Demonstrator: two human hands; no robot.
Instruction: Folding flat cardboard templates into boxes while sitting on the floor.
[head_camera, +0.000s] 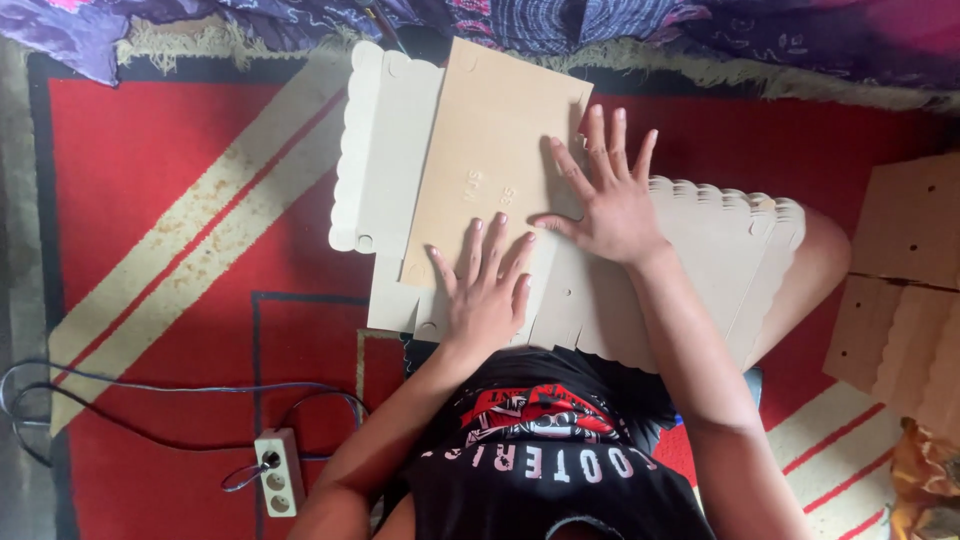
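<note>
Black shirt (545, 470) nearest. Both hands flat, fingers spread: left hand (487, 295) and right hand (610, 205) press the carton blank (490, 150), probably unfolded, over a red rug (170, 170).

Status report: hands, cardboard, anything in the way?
Left hand and right hand open, flat on cardboard. Stack beside it. Nothing obstructing.

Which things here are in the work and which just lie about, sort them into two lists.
In hand:
left hand, flat on the cardboard box blank
right hand, spread on the same blank
white scalloped flap

Lying about:
stack of cardboard pieces at the right
power strip and its cable
red rug
patterned cloth
</note>
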